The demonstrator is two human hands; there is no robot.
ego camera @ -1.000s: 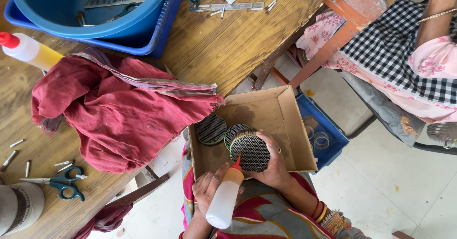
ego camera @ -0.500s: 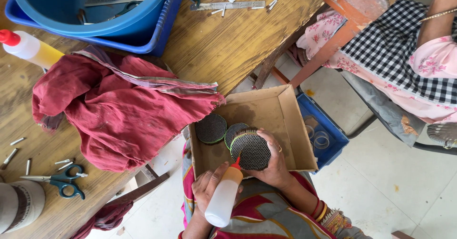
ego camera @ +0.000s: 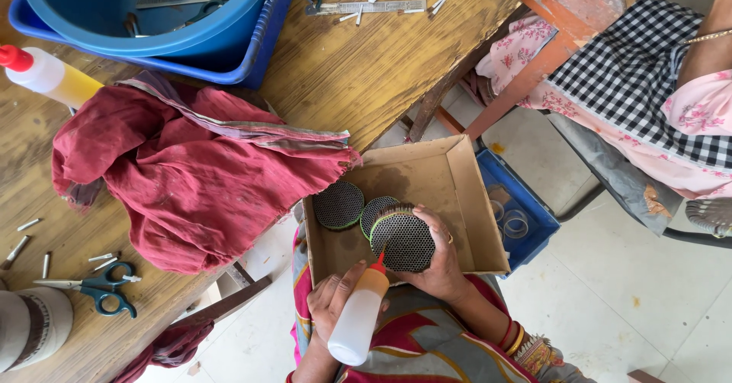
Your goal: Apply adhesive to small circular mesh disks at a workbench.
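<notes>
A white squeeze bottle [ego camera: 357, 323] is gripped in the left hand [ego camera: 333, 304], its red nozzle set against a round honeycomb disc [ego camera: 404, 240]. The disc is pinched upright by the right hand [ego camera: 440, 265] over a cardboard tray [ego camera: 465, 200], where two finished-looking discs [ego camera: 340, 205] lie flat, so spills would be caught.

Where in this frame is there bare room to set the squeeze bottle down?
Bare patches: the cardboard tray floor right of the mesh discs, and tabletop between blue tub and table edge. Crowded: red cloth, scissors and scattered pins.

Bright, even daylight, soft shadows, sharp focus, slight wide-angle stretch at edges
</notes>
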